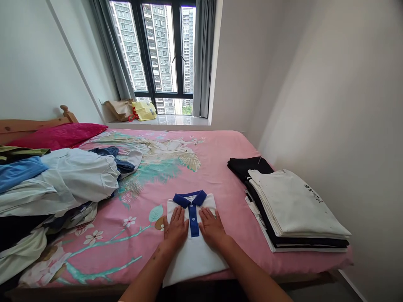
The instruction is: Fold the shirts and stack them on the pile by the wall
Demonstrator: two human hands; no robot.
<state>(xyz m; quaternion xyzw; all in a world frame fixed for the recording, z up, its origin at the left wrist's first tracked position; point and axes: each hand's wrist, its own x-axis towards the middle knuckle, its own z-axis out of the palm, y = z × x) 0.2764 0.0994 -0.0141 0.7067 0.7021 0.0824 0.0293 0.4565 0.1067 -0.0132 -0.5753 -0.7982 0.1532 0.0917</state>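
A white polo shirt (192, 243) with a blue collar is laid folded at the near edge of the bed (217, 155). It is pressed flat by the left hand (176, 230) and right hand (212, 228), fingers spread, nothing gripped. A folded stack (292, 209) is finished on the right; an unfolded heap (59, 184) is left.

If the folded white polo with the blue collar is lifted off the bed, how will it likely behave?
The polo shirt is soft cloth, so it would probably sag and unfold unless supported underneath. It looks light, a single thin garment. Both hands, left and right, lie flat on it; it likely slides easily on the smooth bedspread.
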